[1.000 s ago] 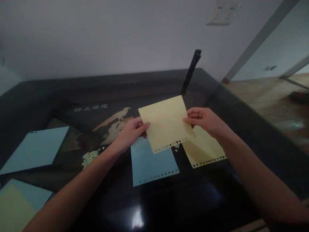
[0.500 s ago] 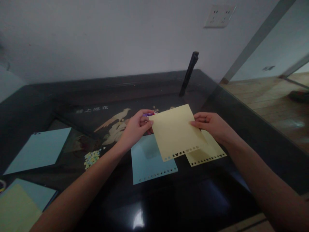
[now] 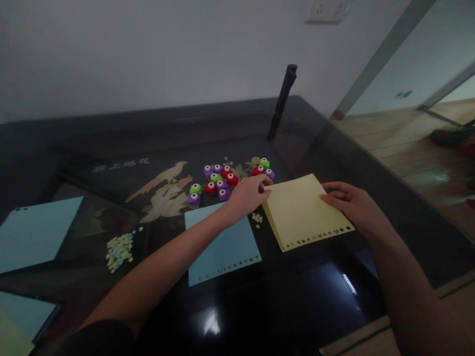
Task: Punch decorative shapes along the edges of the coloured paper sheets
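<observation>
A pale yellow sheet with a row of punched shapes along its near edge lies flat on the dark glass table. My left hand is curled at the sheet's far left corner, fingertips pinching it. My right hand rests on the sheet's right edge with fingers stretched flat. Whether another yellow sheet lies underneath cannot be made out.
A light blue punched sheet lies left of the yellow one. Several small red, green and purple craft punches cluster behind my left hand. A confetti pile, more blue sheets and a paper stack sit left. A black stick stands behind.
Both hands lowered the raised yellow sheet to the right and laid it flat on the table over the yellow sheet there. The view shifted, and the punches now show.
</observation>
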A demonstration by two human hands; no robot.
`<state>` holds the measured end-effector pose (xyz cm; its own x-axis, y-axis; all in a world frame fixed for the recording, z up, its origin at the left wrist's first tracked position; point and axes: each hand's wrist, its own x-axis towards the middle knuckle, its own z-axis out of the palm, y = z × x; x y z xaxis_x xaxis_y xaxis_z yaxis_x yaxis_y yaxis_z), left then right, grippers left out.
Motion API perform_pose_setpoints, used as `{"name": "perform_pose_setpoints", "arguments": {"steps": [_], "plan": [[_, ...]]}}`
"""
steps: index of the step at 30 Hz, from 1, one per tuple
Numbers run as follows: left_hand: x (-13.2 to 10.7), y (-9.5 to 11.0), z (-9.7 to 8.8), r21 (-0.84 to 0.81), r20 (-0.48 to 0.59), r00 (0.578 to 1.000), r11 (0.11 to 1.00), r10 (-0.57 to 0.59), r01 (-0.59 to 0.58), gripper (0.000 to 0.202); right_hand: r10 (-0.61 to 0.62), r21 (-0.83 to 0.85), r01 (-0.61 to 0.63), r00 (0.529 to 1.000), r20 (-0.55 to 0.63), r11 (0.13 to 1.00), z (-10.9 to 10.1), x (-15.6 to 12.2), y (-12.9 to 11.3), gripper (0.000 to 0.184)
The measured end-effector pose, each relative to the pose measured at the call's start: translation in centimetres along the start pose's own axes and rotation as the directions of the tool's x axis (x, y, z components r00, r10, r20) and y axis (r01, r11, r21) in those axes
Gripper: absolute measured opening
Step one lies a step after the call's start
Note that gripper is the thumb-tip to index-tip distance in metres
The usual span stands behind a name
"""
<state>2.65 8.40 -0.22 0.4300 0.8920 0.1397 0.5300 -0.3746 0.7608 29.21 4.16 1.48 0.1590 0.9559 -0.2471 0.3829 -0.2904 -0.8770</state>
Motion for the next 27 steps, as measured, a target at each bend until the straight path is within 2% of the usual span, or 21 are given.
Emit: {"name": "perform_pose_setpoints", "arguments": {"steps": [7,13,27], "plan": [[-0.4,-0.8,0.8,0.125,0.038,0.999,0.992,-0.029,0.024,0.020,-0.036,-0.153,0.047,0.997,0.070,0.987,0.0,0.6,1.1,0.046],[-0.5,-0.9,0.8,0.187,0.053,0.999,0.982,0.010,-0.020,0.021,-0.084,-0.297,0.106,0.993,0.087,0.949,0.5,0.7,1.1,0.043],[-0.7,-1.0,0.7,0.257,0.066,0.996,0.963,0.065,-0.080,0.021,-0.138,-0.392,0.146,0.989,0.048,0.908,1.3,0.6,0.7,0.039]]}}
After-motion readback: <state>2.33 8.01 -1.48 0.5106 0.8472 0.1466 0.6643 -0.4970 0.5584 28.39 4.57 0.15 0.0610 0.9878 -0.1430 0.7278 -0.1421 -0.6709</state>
